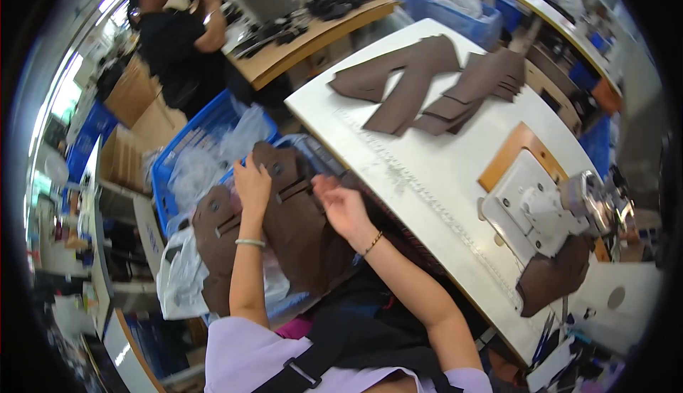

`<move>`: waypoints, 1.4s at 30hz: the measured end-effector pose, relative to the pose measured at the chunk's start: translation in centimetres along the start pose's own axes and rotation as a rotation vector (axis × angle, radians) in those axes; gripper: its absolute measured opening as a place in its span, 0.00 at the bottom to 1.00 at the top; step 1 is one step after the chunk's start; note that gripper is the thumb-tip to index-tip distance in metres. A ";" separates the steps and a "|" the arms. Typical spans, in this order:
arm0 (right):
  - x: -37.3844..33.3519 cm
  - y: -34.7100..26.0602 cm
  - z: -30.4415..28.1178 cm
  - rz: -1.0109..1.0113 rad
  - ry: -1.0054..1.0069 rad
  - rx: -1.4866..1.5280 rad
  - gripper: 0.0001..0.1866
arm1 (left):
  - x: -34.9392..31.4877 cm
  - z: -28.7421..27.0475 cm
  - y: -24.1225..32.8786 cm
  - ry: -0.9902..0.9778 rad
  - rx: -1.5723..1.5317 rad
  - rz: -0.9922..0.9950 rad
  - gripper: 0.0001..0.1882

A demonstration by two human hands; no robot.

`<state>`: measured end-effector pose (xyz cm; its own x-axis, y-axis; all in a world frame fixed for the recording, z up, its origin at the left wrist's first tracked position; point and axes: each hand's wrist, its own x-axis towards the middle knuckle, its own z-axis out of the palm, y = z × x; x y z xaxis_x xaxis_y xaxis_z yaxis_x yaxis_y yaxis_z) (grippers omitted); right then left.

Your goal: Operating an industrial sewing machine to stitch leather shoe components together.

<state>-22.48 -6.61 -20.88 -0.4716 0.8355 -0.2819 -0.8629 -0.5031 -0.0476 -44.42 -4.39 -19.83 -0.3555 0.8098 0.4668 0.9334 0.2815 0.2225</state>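
Your left hand (253, 185) is at the far end of the slotted brown panel (302, 233); whether it pinches, you can't tell here. The panel lies left of the bench (441, 169), long axis running toward your body; your right hand (345, 208), loosely open, is by its right edge.

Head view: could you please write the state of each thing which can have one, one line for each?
Left hand, fingers on a near brown piece
Right hand, open, fingers blurred
Near brown piece, draped
Blue crate, open, holding clear plastic
White bag, crumpled
Far brown pieces, overlapping on the white table
Machine, running or stopped: cannot tell
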 end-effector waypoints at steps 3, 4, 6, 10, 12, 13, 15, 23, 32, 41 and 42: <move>-5.9 -1.6 2.9 0.156 -0.161 -0.416 0.13 | 3.5 -3.9 8.0 0.081 -0.324 0.257 0.18; -8.8 -2.4 4.9 0.172 -0.195 -0.538 0.11 | 4.3 -5.3 11.0 0.100 -0.495 0.387 0.15; -14.8 -4.9 7.9 0.159 -0.310 -0.811 0.09 | 4.4 -7.6 17.4 0.030 -0.666 0.531 0.11; -26.7 -12.8 11.2 -0.004 -0.335 -1.496 0.10 | 3.2 -7.6 27.6 -0.140 -0.805 0.843 0.08; -32.0 -15.8 11.1 -0.198 -0.011 -1.619 0.09 | 4.6 -5.7 31.0 -0.166 -0.787 0.918 0.08; -34.1 -17.9 9.6 -0.421 0.211 -1.735 0.10 | 6.3 -4.2 32.7 -0.246 -0.763 0.914 0.11; -36.5 -22.1 7.8 -0.912 0.828 -1.829 0.09 | 8.7 -1.4 36.7 -0.326 -0.752 0.921 0.14; -36.7 -37.5 0.8 -1.139 1.900 -2.137 0.34 | 9.9 3.0 44.8 -0.742 -0.542 0.869 0.39; -32.6 -37.1 0.4 -1.024 1.850 -2.077 0.35 | 13.0 3.1 42.9 -0.546 -0.705 0.632 0.26; -34.4 -41.4 -3.1 -1.441 1.493 -1.731 0.39 | -2.3 -10.0 35.8 -0.513 -0.251 1.051 0.29; -34.6 -41.9 -3.2 -1.465 1.454 -1.686 0.37 | -4.0 -11.5 34.6 -0.638 -0.212 1.115 0.29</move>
<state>30.58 -15.17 -12.17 0.7688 0.4338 0.4699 0.6258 -0.3588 -0.6926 -11.24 -3.79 -4.08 0.7417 0.6706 0.0133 0.6628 -0.7359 0.1381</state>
